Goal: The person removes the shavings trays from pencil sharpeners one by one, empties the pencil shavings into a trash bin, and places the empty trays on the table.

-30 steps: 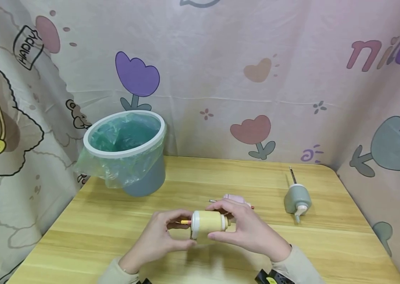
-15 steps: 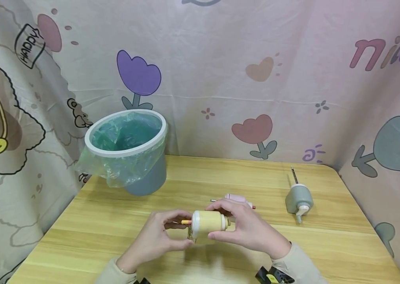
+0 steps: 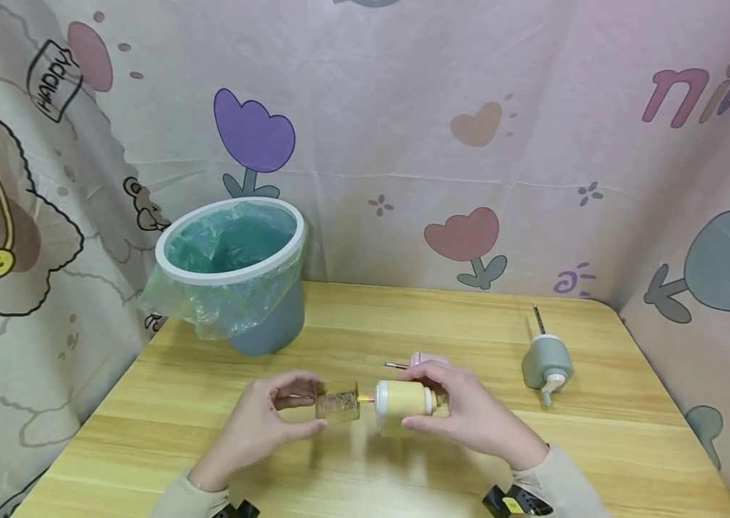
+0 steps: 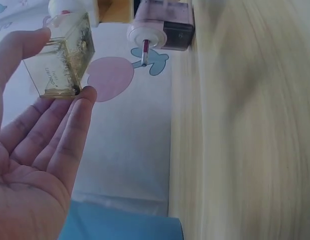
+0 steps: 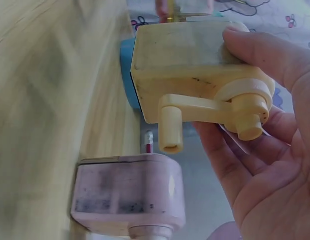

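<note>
Left grip (image 3: 265, 416): I find it clamped on a clear box (image 3: 342, 389) by thumb and fingertips, at the end facing away from the sharpener. Shavings (image 3: 338, 402) lie inside. I judge that pinching only the far end keeps the fingers off the near side.

Right grip (image 3: 468, 409): clamped around a yellow sharpener (image 3: 402, 400), thumb on one face and fingers behind. The sharpener is held on its side above the counter (image 3: 630, 450), with a pencil (image 3: 366, 398) projecting toward the box. Box and sharpener are apart; whether the pencil touches the box I cannot tell. From my remote right-wrist feed, the crank (image 5: 201, 109) lies near the palm; that hold probably steadies the body against a pull.

Just behind the right grip lies a pink sharpener (image 3: 428, 357); farther right lies a grey sharpener (image 3: 546, 362), also with a pencil fitted. Both seem placed to leave the hands room. At the rear left I note a bin (image 3: 277, 325) lined with a plastic bag (image 3: 230, 308), within apparent reach of the left arm.
</note>
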Demonstrator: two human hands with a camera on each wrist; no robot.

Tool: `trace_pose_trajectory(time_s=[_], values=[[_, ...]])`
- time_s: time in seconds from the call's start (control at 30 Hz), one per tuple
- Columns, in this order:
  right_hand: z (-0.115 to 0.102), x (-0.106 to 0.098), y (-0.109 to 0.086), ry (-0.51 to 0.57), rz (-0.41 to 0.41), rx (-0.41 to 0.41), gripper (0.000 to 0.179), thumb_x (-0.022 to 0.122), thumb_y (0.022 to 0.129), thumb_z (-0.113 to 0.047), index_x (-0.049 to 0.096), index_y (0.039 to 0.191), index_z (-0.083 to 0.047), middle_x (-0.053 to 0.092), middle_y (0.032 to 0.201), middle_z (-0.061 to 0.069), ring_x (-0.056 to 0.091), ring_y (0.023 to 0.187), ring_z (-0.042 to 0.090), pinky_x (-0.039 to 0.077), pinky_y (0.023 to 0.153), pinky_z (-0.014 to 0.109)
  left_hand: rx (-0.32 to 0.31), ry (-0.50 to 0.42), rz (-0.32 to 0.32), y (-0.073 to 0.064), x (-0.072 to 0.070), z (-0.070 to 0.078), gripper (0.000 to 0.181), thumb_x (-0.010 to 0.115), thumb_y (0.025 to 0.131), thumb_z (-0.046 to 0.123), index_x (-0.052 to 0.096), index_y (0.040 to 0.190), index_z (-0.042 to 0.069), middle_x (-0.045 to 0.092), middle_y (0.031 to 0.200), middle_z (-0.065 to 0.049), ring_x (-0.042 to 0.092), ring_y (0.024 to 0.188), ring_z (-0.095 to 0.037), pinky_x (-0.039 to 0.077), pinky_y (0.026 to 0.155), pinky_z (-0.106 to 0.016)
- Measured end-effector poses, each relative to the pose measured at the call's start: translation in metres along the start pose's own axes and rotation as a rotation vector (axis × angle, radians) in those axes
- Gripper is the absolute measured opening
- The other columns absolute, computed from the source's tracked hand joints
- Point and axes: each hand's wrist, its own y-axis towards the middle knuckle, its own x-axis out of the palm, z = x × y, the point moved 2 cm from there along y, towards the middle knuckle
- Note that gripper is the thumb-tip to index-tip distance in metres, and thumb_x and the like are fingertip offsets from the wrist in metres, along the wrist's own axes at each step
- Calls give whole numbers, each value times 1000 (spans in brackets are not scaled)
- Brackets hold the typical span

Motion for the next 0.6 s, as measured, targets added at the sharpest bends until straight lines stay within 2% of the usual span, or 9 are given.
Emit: trace_pose_trajectory(time_s=[0.2, 0.33, 0.6], values=[[4, 5, 2, 8, 8, 25, 51, 90, 88, -33, 68, 132, -20, 68, 134, 0, 66, 103, 5, 63, 91, 24, -39, -29, 23, 0, -3, -3, 50, 97, 78, 17, 74, 123, 14, 79, 119, -13, 77, 105, -13, 66, 96, -28], [6, 6, 3, 10, 2, 61, 51, 90, 88, -34, 68, 130, -17, 68, 130, 3, 65, 101, 6, 63, 89, 23, -55, -10, 48, -2, -5, -5, 51, 97, 78, 17, 74, 123, 15, 79, 120, -12, 77, 105, -12, 65, 97, -27], [14, 11, 1, 5, -38, 108, 52, 89, 88, -34, 68, 130, -11, 71, 115, -2, 67, 100, 3, 63, 94, 24, 2, 47, 85, -7, -8, -4, 53, 99, 76, 15, 73, 123, 12, 78, 118, -15, 78, 103, -15, 66, 95, -28]])
